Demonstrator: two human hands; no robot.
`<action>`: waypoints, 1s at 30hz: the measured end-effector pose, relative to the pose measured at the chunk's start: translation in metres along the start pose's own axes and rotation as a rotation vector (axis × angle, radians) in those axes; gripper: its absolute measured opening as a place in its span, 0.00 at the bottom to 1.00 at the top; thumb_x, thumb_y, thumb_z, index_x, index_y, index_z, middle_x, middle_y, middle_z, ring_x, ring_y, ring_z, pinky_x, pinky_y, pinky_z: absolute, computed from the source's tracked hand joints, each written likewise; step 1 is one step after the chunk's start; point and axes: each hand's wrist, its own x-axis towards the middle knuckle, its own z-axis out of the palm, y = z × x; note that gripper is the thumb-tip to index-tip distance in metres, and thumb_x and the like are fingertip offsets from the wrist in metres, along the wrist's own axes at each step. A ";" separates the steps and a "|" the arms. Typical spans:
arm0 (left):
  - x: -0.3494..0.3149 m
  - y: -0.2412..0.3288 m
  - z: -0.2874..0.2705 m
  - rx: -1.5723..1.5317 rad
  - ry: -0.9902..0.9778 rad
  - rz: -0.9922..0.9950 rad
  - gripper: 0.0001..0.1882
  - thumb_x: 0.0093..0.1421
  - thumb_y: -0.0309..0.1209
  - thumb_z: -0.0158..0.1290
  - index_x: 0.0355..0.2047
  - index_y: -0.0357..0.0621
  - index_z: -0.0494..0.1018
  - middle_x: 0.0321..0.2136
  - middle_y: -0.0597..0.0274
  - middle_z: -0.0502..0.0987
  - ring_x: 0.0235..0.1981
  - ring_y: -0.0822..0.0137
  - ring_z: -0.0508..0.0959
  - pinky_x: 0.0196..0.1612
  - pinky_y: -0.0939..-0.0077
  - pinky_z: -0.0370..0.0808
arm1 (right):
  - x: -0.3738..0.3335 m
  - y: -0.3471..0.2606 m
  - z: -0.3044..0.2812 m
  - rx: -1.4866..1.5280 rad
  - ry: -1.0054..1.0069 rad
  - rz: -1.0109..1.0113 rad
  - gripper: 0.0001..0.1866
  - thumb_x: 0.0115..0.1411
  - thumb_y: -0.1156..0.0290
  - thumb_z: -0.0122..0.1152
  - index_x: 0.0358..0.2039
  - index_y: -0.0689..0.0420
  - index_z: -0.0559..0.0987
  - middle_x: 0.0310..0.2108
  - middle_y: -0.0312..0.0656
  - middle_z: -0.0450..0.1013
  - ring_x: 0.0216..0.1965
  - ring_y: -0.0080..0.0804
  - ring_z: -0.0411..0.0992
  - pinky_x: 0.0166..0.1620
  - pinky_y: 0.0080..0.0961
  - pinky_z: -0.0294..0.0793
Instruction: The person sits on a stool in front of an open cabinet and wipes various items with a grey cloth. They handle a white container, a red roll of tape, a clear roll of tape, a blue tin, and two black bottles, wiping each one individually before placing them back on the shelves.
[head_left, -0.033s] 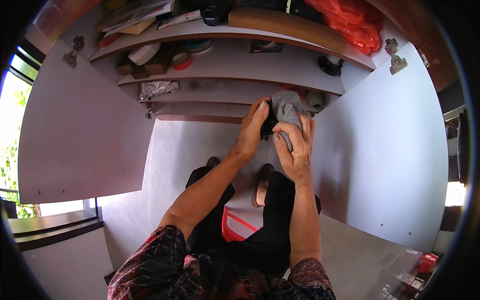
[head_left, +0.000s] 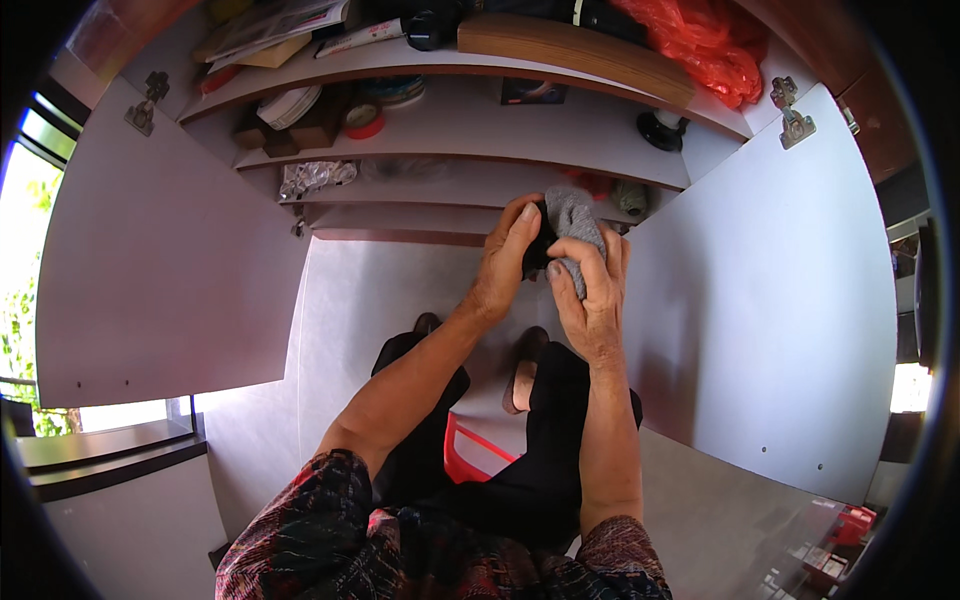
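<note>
In front of the open cabinet, my left hand (head_left: pixel 503 258) is closed round a small black object (head_left: pixel 536 252), its thumb along the near side. Most of that object is hidden by my fingers and the cloth, so I cannot tell its kind. My right hand (head_left: pixel 597 300) grips a bunched grey cloth (head_left: pixel 574 215) with bent fingers and presses it against the black object's right side. The cloth's upper end sticks up between both hands, just before the lower shelves.
White cabinet doors stand wide open at left (head_left: pixel 170 260) and right (head_left: pixel 770 290). Shelves hold a red tape roll (head_left: pixel 364 124), a wooden board (head_left: pixel 570 55), a red plastic bag (head_left: pixel 715 50) and a black-based item (head_left: pixel 660 130). A red stool (head_left: pixel 462 462) shows between my legs.
The grey cloth has shifted slightly and its folds look different against the black object. Both hands stay in nearly the same place.
</note>
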 end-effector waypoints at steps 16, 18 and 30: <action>-0.004 -0.007 -0.004 0.327 -0.101 0.142 0.20 0.65 0.44 0.40 0.47 0.40 0.65 0.39 0.58 0.69 0.41 0.64 0.69 0.48 0.71 0.66 | -0.001 -0.005 0.007 -0.292 0.065 0.042 0.20 0.48 0.76 0.57 0.45 0.55 0.71 0.37 0.42 0.72 0.41 0.40 0.70 0.39 0.41 0.66; 0.002 -0.007 -0.009 0.262 -0.022 0.049 0.23 0.66 0.47 0.35 0.42 0.39 0.68 0.35 0.60 0.70 0.39 0.68 0.68 0.46 0.74 0.65 | -0.005 -0.019 0.013 -0.393 -0.002 -0.025 0.22 0.46 0.76 0.60 0.45 0.54 0.71 0.37 0.41 0.72 0.43 0.39 0.69 0.40 0.42 0.65; -0.004 -0.005 -0.012 0.342 -0.206 0.024 0.21 0.61 0.39 0.48 0.51 0.41 0.65 0.40 0.64 0.71 0.41 0.73 0.69 0.47 0.77 0.66 | 0.003 0.019 0.006 0.083 -0.097 0.453 0.13 0.56 0.69 0.52 0.40 0.61 0.72 0.35 0.49 0.73 0.39 0.47 0.70 0.40 0.34 0.69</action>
